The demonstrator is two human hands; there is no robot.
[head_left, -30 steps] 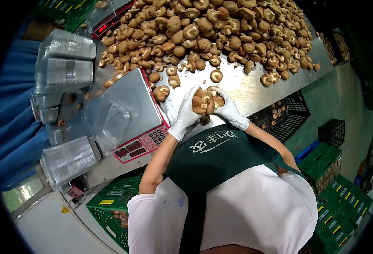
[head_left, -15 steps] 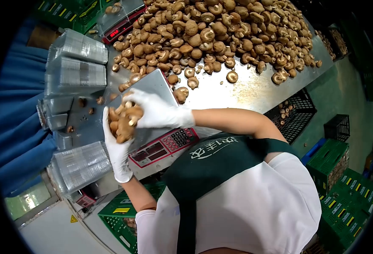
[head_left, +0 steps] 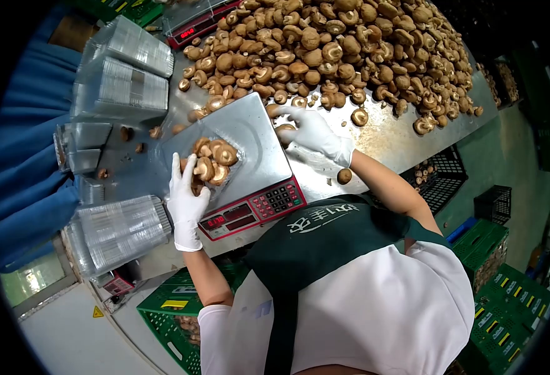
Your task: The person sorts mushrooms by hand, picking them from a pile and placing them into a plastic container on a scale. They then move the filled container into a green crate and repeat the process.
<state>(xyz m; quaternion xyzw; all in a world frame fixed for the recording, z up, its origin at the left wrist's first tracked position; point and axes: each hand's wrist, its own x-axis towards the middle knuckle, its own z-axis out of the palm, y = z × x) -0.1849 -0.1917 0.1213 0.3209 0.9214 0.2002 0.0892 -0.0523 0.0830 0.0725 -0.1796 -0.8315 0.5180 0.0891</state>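
A clear plastic tray (head_left: 230, 178) of shiitake mushrooms (head_left: 224, 154) rests on the metal plate of the scale (head_left: 250, 134). My left hand (head_left: 187, 203), in a white glove, grips the tray's near left side, fingers reaching up beside the mushrooms. To the right of the plate, my gloved right hand (head_left: 315, 134) is stretched over the table with fingers apart. A loose shiitake (head_left: 284, 132) lies at its fingertips, partly covered by them. Another single mushroom (head_left: 344, 176) sits below my right wrist. Red digits glow on the scale's keypad panel (head_left: 253, 207).
A big heap of shiitake (head_left: 344, 50) covers the back of the steel table (head_left: 381, 128). Stacks of clear trays (head_left: 131, 90) stand on the left, with more trays (head_left: 122, 231) nearer me. A second scale (head_left: 194, 28) is behind. Crates (head_left: 440, 169) stand on the floor at right.
The mushrooms between my hands now rest in the tray on the scale. My right hand has left them and moved right toward loose mushrooms; my left hand stays at the tray.
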